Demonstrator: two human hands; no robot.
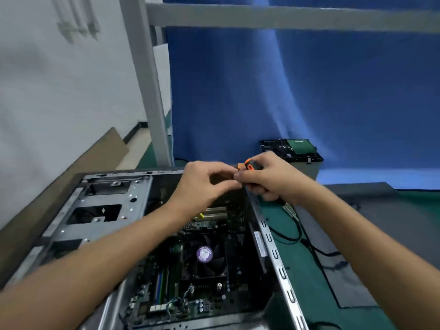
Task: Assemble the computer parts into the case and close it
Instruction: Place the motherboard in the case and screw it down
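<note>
The open computer case lies on its side in front of me, with its motherboard and a black CPU fan showing inside. Both hands hover above the case's far right corner. My right hand grips an orange and black screwdriver by its handle. My left hand has its fingers curled, with the fingertips pinched at the screwdriver's tip end; what they hold is hidden. A hard drive in a black bracket sits further back on the right.
The case stands on a green mat. Black cables trail over the mat to the right of the case, beside a grey panel. A blue curtain hangs behind, a grey post at back left, and cardboard leans on the wall.
</note>
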